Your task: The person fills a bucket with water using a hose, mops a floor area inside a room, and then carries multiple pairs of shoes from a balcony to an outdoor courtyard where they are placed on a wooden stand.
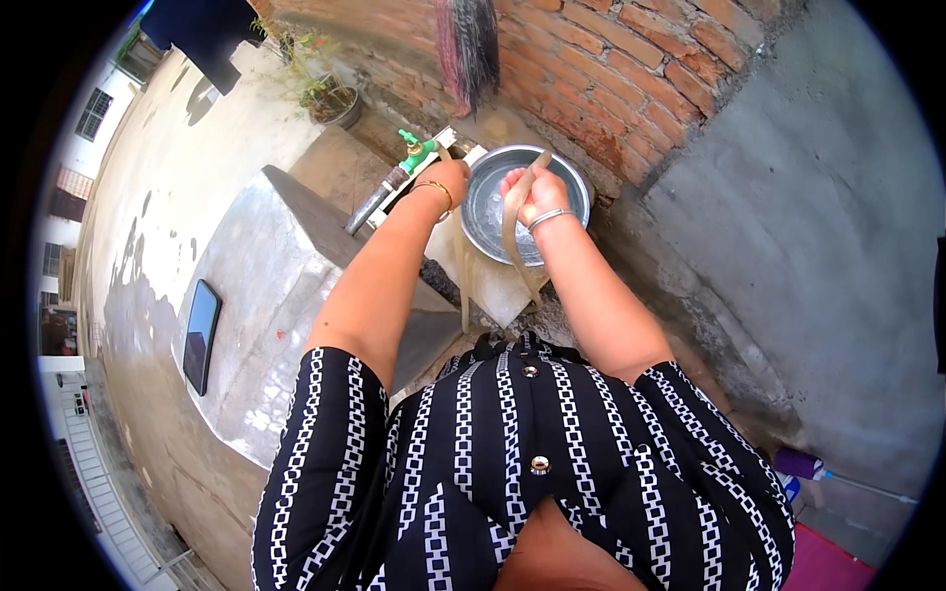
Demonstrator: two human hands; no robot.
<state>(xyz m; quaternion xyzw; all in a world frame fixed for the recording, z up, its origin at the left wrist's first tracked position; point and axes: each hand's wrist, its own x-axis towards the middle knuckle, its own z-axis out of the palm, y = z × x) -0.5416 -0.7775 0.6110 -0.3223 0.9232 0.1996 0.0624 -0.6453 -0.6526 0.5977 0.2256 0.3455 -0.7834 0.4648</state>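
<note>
A round metal basin (pixel 493 169) with water sits on the ground by a brick wall. My right hand (pixel 530 195) is over the basin, closed around a tan rubber hose (pixel 510 236) whose end points up over the water. The hose runs down past my wrist, which wears a silver bangle. My left hand (pixel 448 179), with a gold bangle on the wrist, rests at a tap with a green handle (pixel 417 150) on a grey pipe (pixel 374 204). Whether those fingers grip the tap is hidden.
A low concrete block (pixel 261 295) stands at the left with a dark phone (pixel 201 335) lying on it. A potted plant (pixel 330 98) sits by the brick wall (pixel 611 69), and a broom head (pixel 468 39) hangs above the basin. A purple-handled tool (pixel 818 468) lies lower right.
</note>
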